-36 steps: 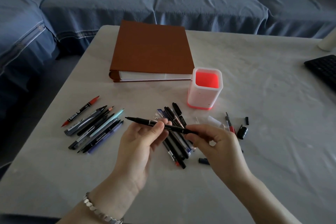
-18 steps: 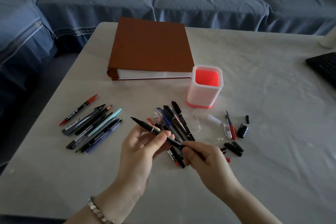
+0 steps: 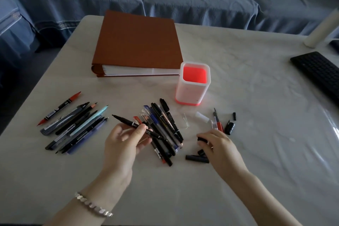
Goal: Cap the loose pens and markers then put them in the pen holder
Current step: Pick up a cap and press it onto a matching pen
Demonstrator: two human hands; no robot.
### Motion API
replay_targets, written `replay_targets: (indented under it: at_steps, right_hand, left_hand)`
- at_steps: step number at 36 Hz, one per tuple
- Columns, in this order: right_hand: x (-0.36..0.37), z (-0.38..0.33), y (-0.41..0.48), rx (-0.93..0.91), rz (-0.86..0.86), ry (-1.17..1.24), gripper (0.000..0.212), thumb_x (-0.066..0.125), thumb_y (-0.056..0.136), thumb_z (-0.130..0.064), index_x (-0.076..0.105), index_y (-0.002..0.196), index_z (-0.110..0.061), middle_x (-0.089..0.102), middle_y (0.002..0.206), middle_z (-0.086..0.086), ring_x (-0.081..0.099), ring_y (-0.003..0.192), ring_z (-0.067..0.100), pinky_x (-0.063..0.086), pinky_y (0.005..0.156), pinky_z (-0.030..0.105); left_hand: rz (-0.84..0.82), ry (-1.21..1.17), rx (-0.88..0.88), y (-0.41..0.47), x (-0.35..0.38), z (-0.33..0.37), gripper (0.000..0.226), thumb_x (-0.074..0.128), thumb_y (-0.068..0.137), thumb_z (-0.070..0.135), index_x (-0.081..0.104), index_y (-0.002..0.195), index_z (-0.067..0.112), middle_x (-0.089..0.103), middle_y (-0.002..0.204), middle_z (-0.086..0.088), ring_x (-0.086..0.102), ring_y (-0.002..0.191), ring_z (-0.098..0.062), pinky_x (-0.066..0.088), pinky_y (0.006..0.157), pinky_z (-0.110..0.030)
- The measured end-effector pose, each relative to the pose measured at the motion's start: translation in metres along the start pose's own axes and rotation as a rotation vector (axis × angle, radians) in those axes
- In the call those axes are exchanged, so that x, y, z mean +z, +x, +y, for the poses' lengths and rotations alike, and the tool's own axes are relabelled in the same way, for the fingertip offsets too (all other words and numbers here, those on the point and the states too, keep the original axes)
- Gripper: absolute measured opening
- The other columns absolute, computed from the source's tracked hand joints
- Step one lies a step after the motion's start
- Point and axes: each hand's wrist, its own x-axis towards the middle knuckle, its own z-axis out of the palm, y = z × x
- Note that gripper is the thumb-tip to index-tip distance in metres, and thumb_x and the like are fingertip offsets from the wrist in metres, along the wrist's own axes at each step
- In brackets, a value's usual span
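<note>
From the head camera, the left hand (image 3: 124, 139) pinches an uncapped black marker (image 3: 136, 126) between thumb and fingers, its bare tip pointing far-left, just above the near end of the middle pile of pens (image 3: 165, 130). The right hand (image 3: 218, 146) is curled low over the tabletop (image 3: 256, 97), fingertips closed on a small black cap (image 3: 202, 140), with a longer black cap (image 3: 196, 158) lying just beside its near edge. More loose caps, clear and black, and a red pen (image 3: 218, 123) lie between that hand and the white pen holder (image 3: 193, 83), which stands upright and seems empty just right of the brown binder (image 3: 137, 44). A second row of pens (image 3: 73, 126) lies to the left.

The step in hand looks like fetching the cap for the held marker. To do it well, check that the cap's width matches the barrel, hold the marker steady, line the cap's mouth up with the tip, and push straight until it seats, to avoid inking the fingers.

Half a second earlier both hands held this marker, the right at its right end; now the right has let go and dropped to the caps, while the left keeps the marker alone.
</note>
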Motion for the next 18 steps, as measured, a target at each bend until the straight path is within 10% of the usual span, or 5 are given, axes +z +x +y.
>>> replay_targets:
  at_steps: [18]
  right_hand:
    - [-0.038,0.069,0.076,0.503,0.177,-0.163,0.021,0.050,0.087,-0.017,0.061,0.100,-0.004,0.055,0.112,0.016,0.054,0.084,0.034,0.038,0.066,0.030]
  left_hand:
    - [-0.121,0.048,-0.088,-0.011,0.005,-0.005,0.004,0.060,0.082,-0.002,0.056,0.082,-0.003,0.067,0.084,-0.020,0.066,0.078,-0.026,0.058,0.059,-0.024]
